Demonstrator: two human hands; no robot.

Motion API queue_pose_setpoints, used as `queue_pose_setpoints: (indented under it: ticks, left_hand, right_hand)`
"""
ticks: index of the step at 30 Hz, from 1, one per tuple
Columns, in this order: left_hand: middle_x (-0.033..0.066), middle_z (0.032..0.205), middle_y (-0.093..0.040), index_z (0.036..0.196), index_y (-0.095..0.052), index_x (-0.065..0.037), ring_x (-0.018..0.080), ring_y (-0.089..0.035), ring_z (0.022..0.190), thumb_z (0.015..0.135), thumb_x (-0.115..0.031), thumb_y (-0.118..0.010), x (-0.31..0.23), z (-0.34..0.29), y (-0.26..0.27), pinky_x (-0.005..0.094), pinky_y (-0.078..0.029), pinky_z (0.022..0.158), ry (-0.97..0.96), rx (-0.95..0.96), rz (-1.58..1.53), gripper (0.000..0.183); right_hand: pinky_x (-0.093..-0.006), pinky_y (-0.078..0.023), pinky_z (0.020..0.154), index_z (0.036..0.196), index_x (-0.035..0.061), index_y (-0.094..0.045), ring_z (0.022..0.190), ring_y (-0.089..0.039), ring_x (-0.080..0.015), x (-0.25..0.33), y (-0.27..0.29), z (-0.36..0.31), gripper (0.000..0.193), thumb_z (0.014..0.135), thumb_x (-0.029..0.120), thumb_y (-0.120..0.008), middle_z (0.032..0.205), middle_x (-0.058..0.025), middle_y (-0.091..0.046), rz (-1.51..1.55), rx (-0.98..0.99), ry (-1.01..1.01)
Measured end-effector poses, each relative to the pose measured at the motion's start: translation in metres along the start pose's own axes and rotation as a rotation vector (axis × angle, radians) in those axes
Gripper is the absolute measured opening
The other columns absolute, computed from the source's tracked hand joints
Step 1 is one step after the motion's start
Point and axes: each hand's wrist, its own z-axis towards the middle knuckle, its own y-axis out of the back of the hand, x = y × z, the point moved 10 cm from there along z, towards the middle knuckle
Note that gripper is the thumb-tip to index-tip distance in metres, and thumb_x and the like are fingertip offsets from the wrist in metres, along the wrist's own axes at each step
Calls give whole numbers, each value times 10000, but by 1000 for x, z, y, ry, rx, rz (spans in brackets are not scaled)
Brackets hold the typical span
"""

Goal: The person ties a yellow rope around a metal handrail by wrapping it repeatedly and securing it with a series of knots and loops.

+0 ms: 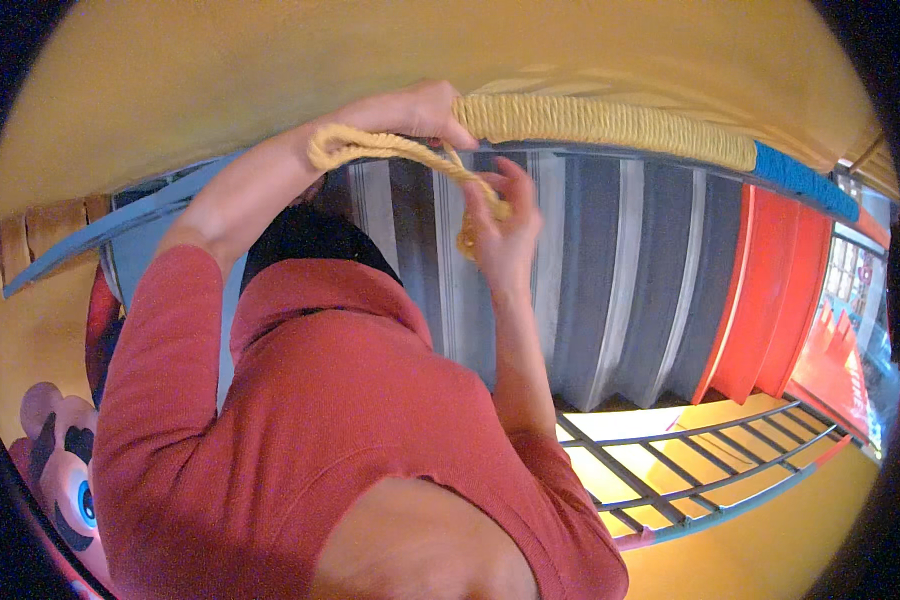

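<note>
A handrail wound with tight turns of yellow rope (610, 122) curves across the top. My left hand (425, 110) is closed round the rail at the left end of this winding, its thumb pointing down over the edge. A loose length of yellow rope (395, 147) hangs in a doubled loop in front of my left wrist. My right hand (505, 225), just below the rail, grips the rope's bunched part between thumb and fingers. The fingers of my left hand behind the rail are hidden.
Grey stairs (580, 270) with pale edges run below the rail, turning to red steps (775, 290) at the right. Blue wrapping (805, 182) continues the rail. A dark barred railing (660, 500) stands lower right. A painted cartoon figure (65, 470) is at lower left.
</note>
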Motion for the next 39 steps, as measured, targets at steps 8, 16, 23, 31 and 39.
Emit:
queue_pose_setpoints:
  ticks: [8,16,23,31,39]
  left_hand:
    - [115,753,-664,867,-684,-63,231,-625,678,622,-440,-747,-19,-24,22,344,-479,675,85,-249,307,454]
    - [14,673,-607,819,-638,-37,125,-554,614,750,-389,-705,5,-31,14,269,-455,575,244,306,-28,364]
    - [11,671,-602,815,-634,-39,107,-543,597,736,-380,-717,-18,-32,7,256,-436,546,246,239,129,360]
    - [80,1005,-630,1141,-542,-10,170,-566,953,700,-310,-767,-47,-32,27,311,-442,846,-177,-36,177,578]
    - [110,1028,-627,1159,-506,15,163,-573,964,699,-291,-775,-57,-37,27,308,-441,864,-115,-27,427,614]
  right_hand:
    - [-193,-233,307,741,80,-556,384,-369,-40,-7,-52,-34,306,929,310,-485,588,12,-488,589,391,-690]
    - [-224,-328,397,738,48,-553,479,-451,-61,-20,-43,-35,303,925,282,-505,605,11,-505,552,438,-636]
    - [-281,-418,465,739,18,-587,504,-512,-106,-50,-53,-36,310,906,274,-530,593,-37,-574,294,426,-448]
    - [-293,-415,480,811,8,-626,522,-532,-128,-67,-22,9,223,869,219,-585,590,-72,-578,149,268,-243]
    - [-304,-435,541,878,14,-631,566,-558,-168,-33,1,2,178,843,187,-609,643,-99,-605,124,121,-85]
